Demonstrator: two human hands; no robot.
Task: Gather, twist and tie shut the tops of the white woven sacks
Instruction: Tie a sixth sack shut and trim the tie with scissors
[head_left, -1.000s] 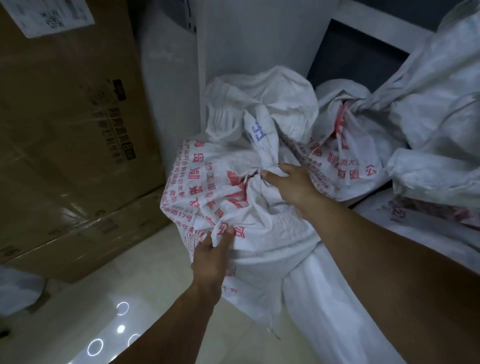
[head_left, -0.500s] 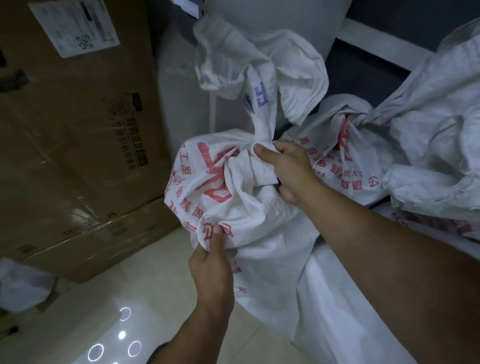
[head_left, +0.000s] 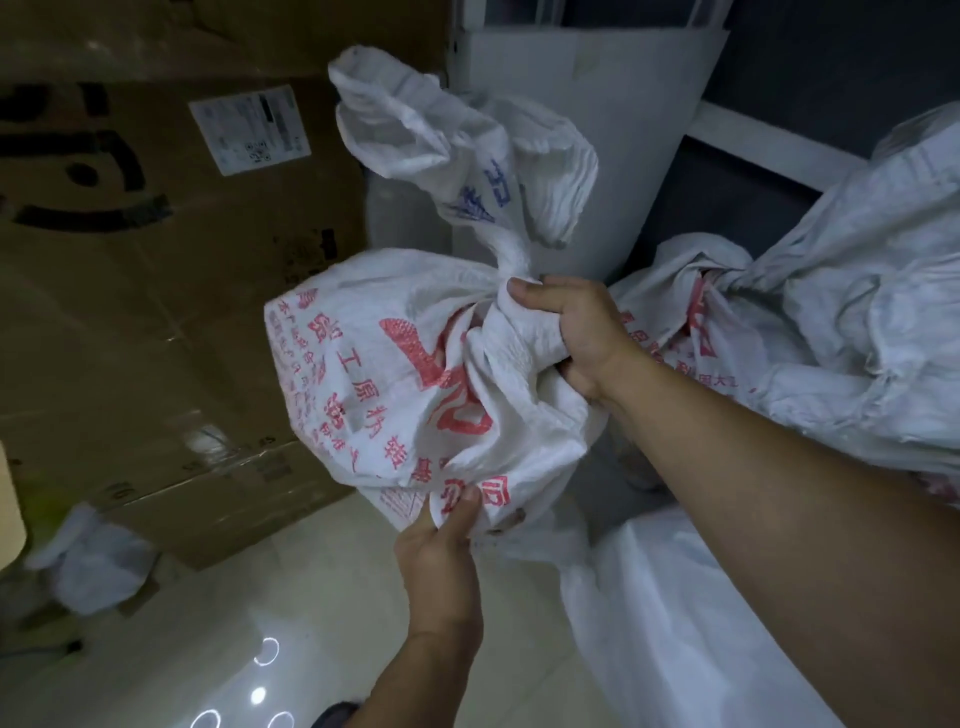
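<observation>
Standing over the tiled floor (head_left: 291, 587), the person holds a white woven sack (head_left: 374, 364) with red print between both hands. The left hand (head_left: 441, 561), nearest, pinches a fold at the sack's lower edge between thumb and fingers; the sack body bulges directly above it. The right hand (head_left: 576, 332), farther up, is curled tight around the gathered neck, with the sack body to its left. The loose top (head_left: 452, 140) flares above that fist. Beyond the right hand lies a second sack (head_left: 737, 332), its neck bunched. A cardboard box (head_left: 156, 322) stands on the floor's left side.
</observation>
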